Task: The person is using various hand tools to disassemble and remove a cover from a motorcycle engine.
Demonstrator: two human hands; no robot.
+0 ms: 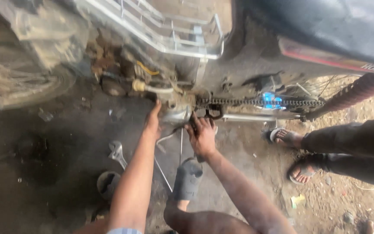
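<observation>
A motorcycle stands over oily ground, its engine casing (176, 110) low in the middle. A bare drive chain (256, 102) runs right from it toward the rear wheel (321, 89). My left hand (152, 122) reaches up and presses against the left side of the casing, fingers together. My right hand (202, 135) is at the casing's lower right by the front sprocket, fingers curled on a dark part there; what it grips is hidden. My foot in a grey sandal (188, 178) rests below the hands.
An adjustable wrench (117, 152) lies on the ground left of my left arm, near a thin metal rod (163, 173). Another person's sandalled feet (288, 138) and dark trouser legs stand at the right. The front wheel (18, 82) is at the left.
</observation>
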